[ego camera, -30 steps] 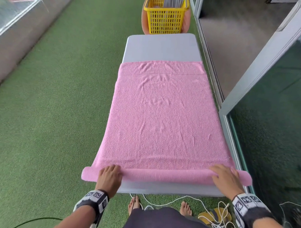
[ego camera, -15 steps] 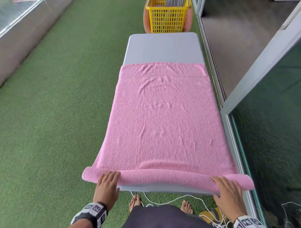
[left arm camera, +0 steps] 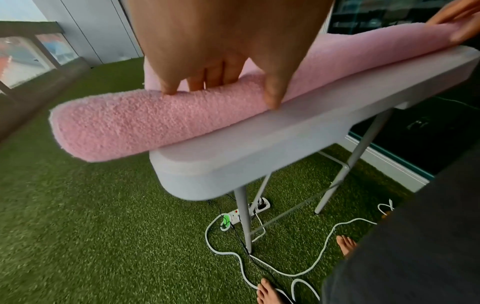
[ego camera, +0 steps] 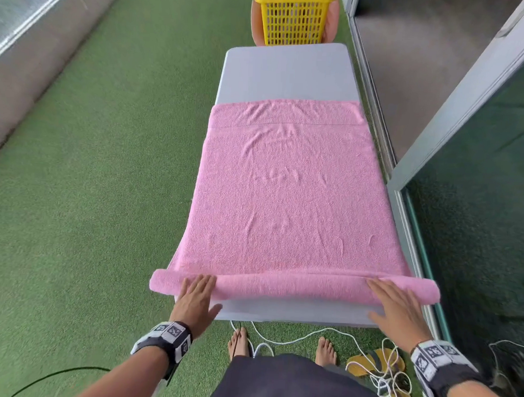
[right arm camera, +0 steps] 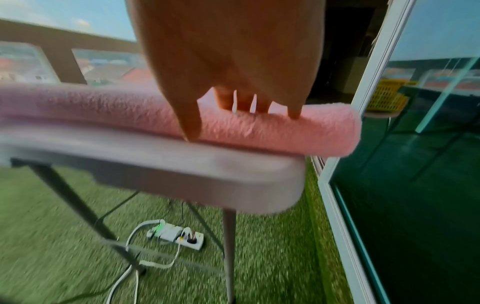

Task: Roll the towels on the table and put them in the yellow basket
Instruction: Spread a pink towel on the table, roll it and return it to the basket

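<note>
A pink towel (ego camera: 287,199) lies spread along the grey table (ego camera: 289,71), its near edge rolled into a thin roll (ego camera: 293,285) at the table's front. My left hand (ego camera: 196,294) lies flat on the roll's left part, fingers straight, and shows as left hand (left arm camera: 223,82) on the roll (left arm camera: 135,121) in the left wrist view. My right hand (ego camera: 391,298) presses the roll's right part the same way, seen as right hand (right arm camera: 244,107) on the roll (right arm camera: 285,131). The yellow basket (ego camera: 293,21) stands beyond the table's far end, with something grey inside.
Green artificial turf (ego camera: 91,192) covers the floor. A glass sliding door and its frame (ego camera: 472,101) run close along the table's right side. White cables (ego camera: 309,336) and yellow sandals (ego camera: 376,365) lie by my bare feet. A power strip (left arm camera: 249,209) sits under the table.
Both hands drew back toward the table's front edge, then pushed forward again onto the roll, which is now thicker. The head view has tilted, so the basket sits higher in frame.
</note>
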